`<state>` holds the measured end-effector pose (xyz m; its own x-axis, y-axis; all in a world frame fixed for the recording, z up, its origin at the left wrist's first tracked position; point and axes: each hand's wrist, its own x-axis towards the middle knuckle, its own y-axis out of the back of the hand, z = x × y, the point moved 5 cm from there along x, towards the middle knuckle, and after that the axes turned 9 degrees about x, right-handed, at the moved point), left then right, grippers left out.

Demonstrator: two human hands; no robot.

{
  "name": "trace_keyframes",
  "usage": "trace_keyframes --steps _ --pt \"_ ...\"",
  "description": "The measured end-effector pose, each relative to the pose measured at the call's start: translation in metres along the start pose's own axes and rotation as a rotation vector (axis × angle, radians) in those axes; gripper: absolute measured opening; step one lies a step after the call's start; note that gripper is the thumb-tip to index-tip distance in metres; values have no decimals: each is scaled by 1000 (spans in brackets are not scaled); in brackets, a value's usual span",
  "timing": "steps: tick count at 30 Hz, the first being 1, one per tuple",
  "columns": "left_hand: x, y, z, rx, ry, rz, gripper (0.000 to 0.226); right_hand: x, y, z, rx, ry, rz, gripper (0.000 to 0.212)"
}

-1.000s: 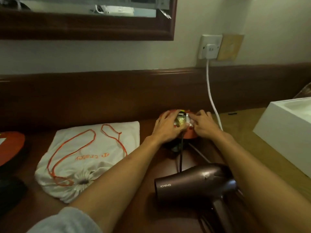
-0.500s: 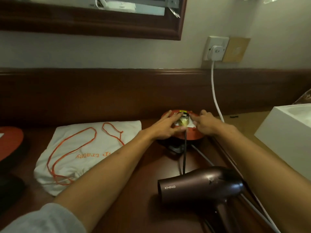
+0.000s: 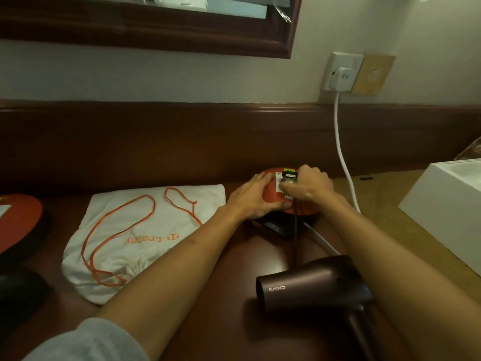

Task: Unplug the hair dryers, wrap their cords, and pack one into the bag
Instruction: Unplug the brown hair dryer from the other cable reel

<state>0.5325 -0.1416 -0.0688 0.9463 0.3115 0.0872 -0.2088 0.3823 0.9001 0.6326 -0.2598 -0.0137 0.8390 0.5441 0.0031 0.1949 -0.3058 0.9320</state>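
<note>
A dark brown hair dryer (image 3: 309,285) lies on the wooden counter near me, nozzle pointing left. Its dark cord (image 3: 296,230) runs up to a black plug (image 3: 289,175) on a round orange extension reel (image 3: 273,198) by the back panel. My right hand (image 3: 307,186) is closed around that plug. My left hand (image 3: 256,198) lies flat on the reel's left side, fingers spread, pressing it down. A white drawstring bag (image 3: 135,238) with orange cord lies flat to the left. A white plug (image 3: 342,78) sits in the wall socket, its white cord (image 3: 343,157) hanging down.
A white box (image 3: 447,212) stands at the right on a tan surface. Another orange round object (image 3: 18,217) and a dark shape (image 3: 18,290) sit at the far left. A dark wood back panel and a framed mirror (image 3: 156,35) rise behind the counter.
My right hand has closed over the black plug and lifted slightly. My left hand has slid left off the plug and flattened on the reel. My head has moved closer.
</note>
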Motion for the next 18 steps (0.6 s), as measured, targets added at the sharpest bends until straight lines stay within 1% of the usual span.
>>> trace_keyframes --steps 3,7,9,11,13,15,16,18 --pt "-1 3 1 43 3 0 102 1 7 -5 -30 -1 -37 64" --pt "0 7 7 200 28 -44 100 -1 13 -11 -69 21 -117 62" --pt "2 10 9 238 41 -68 99 -3 13 -13 -49 17 -154 62" --pt "3 13 10 255 49 -84 101 -2 18 -8 52 -5 -138 64" --pt "1 13 12 248 64 -83 101 -4 25 4 248 -59 -74 68" --pt "-6 15 14 175 99 -46 98 -11 30 16 391 -72 32 67" --pt "-11 16 15 88 126 -18 94 -17 30 20 413 -43 85 63" --pt "-26 22 12 -167 198 101 81 -31 30 20 439 58 175 55"
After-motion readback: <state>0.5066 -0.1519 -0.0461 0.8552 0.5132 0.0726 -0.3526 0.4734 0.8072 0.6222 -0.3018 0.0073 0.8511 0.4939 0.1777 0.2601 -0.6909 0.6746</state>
